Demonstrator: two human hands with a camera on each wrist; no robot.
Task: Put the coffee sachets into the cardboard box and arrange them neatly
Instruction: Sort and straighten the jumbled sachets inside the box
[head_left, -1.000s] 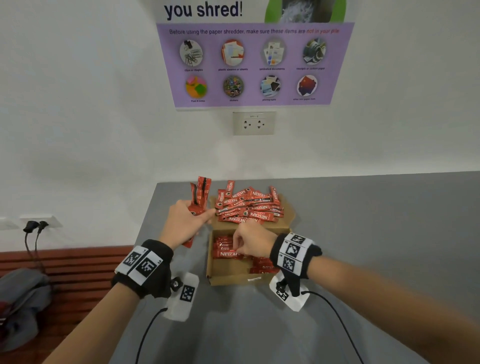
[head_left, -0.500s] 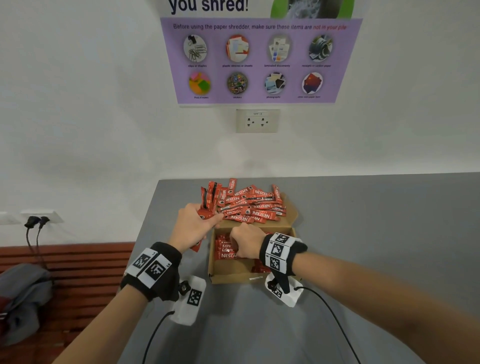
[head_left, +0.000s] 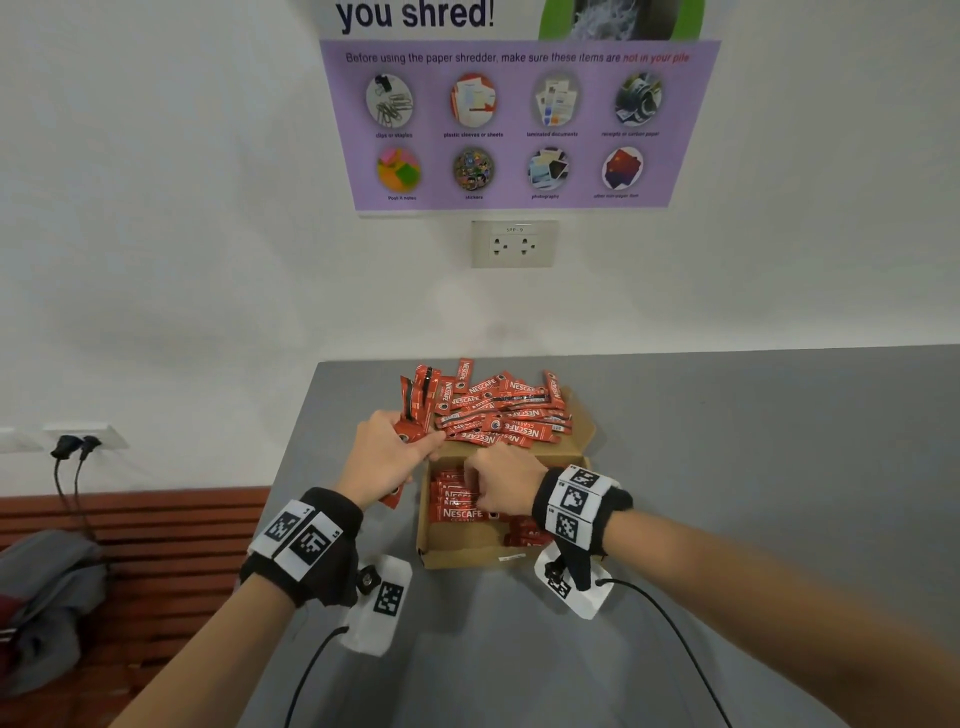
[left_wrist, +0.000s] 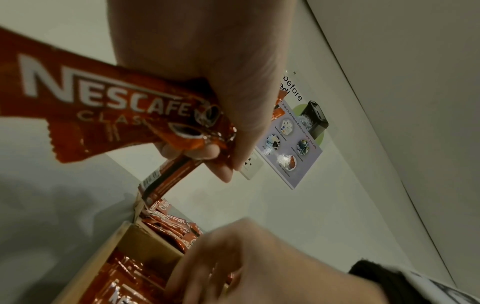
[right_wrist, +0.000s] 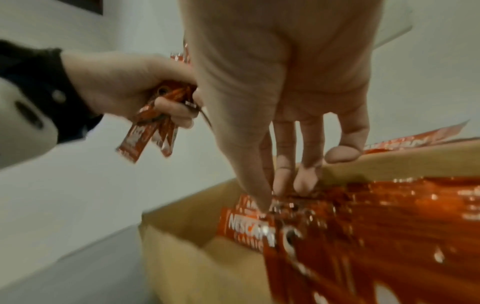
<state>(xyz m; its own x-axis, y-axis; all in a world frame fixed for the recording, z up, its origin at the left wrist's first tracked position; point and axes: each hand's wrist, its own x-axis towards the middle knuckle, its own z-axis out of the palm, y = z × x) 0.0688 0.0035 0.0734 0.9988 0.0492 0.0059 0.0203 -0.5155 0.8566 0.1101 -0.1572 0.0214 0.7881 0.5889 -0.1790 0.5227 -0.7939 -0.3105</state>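
Note:
A cardboard box (head_left: 457, 556) sits open on the grey table, with a row of red Nescafe sachets (head_left: 460, 512) inside it. Loose sachets (head_left: 498, 410) are heaped on its far flap. My left hand (head_left: 389, 457) grips a bunch of sachets (head_left: 415, 400) just left of the box; the left wrist view shows the fingers (left_wrist: 221, 160) curled round the bunch (left_wrist: 103, 107). My right hand (head_left: 498, 488) is down inside the box. In the right wrist view its straight fingers (right_wrist: 283, 185) and thumb touch the tops of the packed sachets (right_wrist: 249, 228); the box wall (right_wrist: 182, 257) is in front.
The table's left edge (head_left: 291, 467) runs close to my left hand, with a wooden bench (head_left: 156, 545) and grey clothing (head_left: 47, 597) below it. A wall with a socket (head_left: 513, 244) and a purple poster (head_left: 519, 124) stands behind. Cables trail from both wrists.
My left hand has carried its bunch of sachets a little to the right, up against the heap. My right hand has stayed in the box, shifting slightly over the row.

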